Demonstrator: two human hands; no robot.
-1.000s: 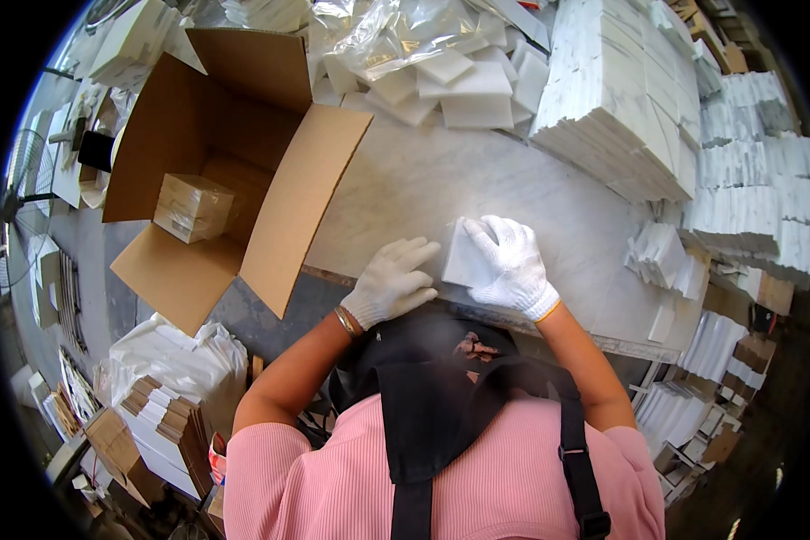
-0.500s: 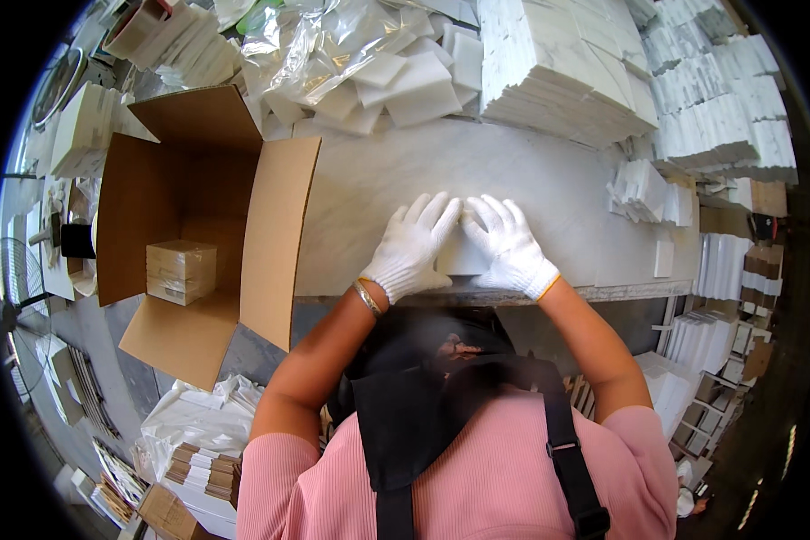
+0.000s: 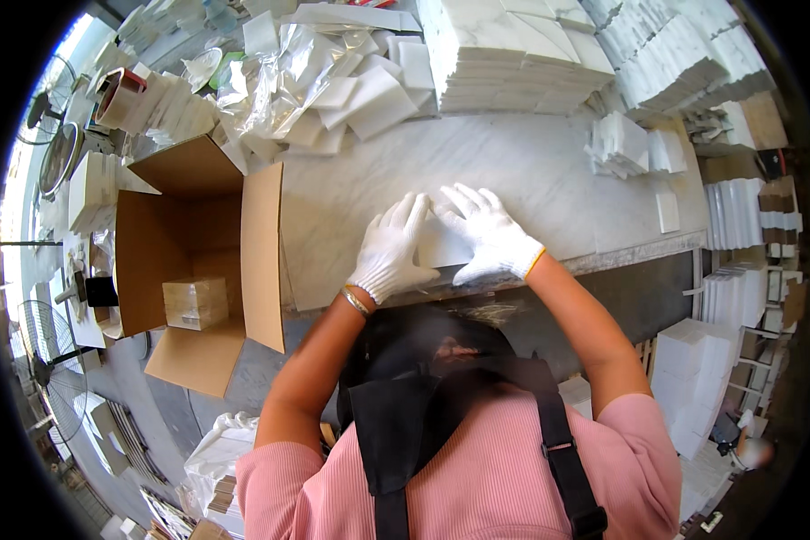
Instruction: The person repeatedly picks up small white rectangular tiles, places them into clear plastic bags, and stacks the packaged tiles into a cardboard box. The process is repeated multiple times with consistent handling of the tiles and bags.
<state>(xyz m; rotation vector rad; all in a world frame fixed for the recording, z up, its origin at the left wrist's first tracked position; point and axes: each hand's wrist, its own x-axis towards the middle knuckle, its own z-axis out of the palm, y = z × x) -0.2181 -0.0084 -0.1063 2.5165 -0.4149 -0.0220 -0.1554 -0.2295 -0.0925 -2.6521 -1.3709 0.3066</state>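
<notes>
Single head-mounted fisheye view, looking steeply down from close above the marble table [image 3: 549, 171]; forearms enter from 6 o'clock, open cardboard box [image 3: 198, 261] at 9 o'clock.

A white knitted glove is worn on the left hand [image 3: 391, 252] and another on the right hand [image 3: 490, 236], the right one edged with a thin yellow band at the cuff. A metal bangle is seen at the left wrist. The upper body is covered by a pink ribbed short-sleeved top, crossed by black straps with buckles.
</notes>
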